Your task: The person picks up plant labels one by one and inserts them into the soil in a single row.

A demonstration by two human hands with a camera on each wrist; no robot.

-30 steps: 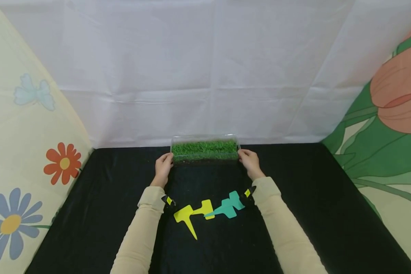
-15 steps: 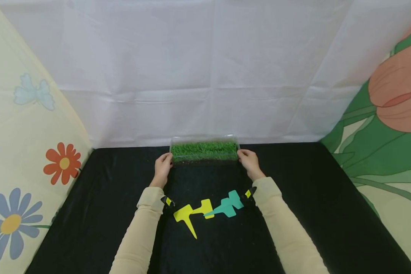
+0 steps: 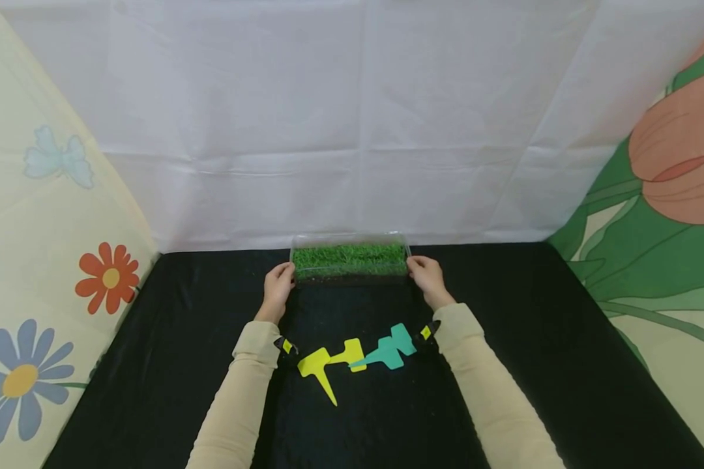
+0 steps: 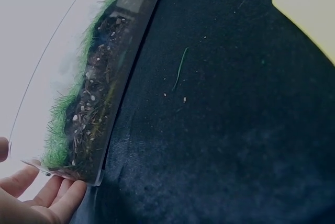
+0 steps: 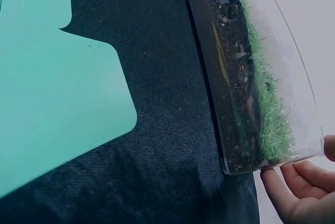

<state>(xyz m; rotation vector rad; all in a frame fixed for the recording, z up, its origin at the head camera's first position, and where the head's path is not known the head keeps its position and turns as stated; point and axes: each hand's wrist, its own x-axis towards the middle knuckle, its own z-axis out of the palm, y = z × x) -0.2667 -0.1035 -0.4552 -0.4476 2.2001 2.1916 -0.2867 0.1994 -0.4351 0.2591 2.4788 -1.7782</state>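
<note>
A clear plastic tray of grass and soil [image 3: 350,259] stands on the black cloth [image 3: 504,339] against the white back wall. My left hand [image 3: 279,281] holds its left end and my right hand [image 3: 427,273] holds its right end. In the left wrist view, fingers [image 4: 47,198] lie under the corner of the tray [image 4: 89,114], with a thumb tip at the frame's edge. The right wrist view shows fingers [image 5: 293,182] curled at the end of the tray [image 5: 246,88]. Yellow plant tags [image 3: 322,365] and teal plant tags [image 3: 390,348] lie between my forearms.
A white sheet [image 3: 352,130] closes the back. Flower-printed panels stand at the left [image 3: 47,260] and right [image 3: 669,195]. A teal tag [image 5: 52,103] fills the left of the right wrist view; a yellow tag corner [image 4: 309,9] shows in the left wrist view.
</note>
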